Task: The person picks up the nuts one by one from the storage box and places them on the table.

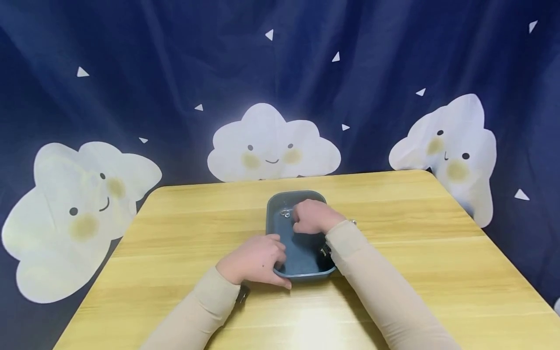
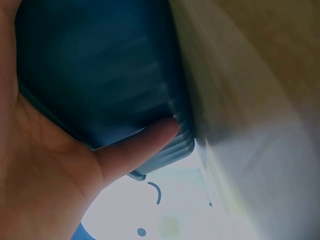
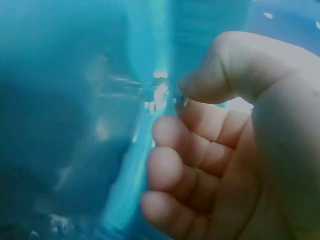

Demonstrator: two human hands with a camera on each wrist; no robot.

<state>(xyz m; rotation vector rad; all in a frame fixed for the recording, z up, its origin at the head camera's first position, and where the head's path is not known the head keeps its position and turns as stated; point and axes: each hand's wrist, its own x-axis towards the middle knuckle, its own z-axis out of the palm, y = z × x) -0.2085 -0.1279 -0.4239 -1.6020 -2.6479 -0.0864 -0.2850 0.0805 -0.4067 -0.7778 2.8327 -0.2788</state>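
Observation:
A blue-grey rectangular plastic tray (image 1: 302,273) lies on the wooden table. My left hand (image 1: 259,258) grips its near left corner, fingers over the rim and thumb (image 2: 137,147) against the outer wall. Inside the tray's far end is my right hand (image 1: 314,216), fingers curled. Between its thumb and forefinger it pinches a small shiny metal piece (image 3: 183,102), mostly hidden by the fingertips. A few similar ring-like metal pieces (image 1: 285,213) lie on the tray floor just left of that hand; blur hides their exact kind.
Another small shiny piece (image 1: 353,222) shows on the table right of the tray, beside the right cuff. The wooden table (image 1: 197,218) extends around the tray. Behind it hangs a dark blue curtain (image 1: 175,73) with printed clouds.

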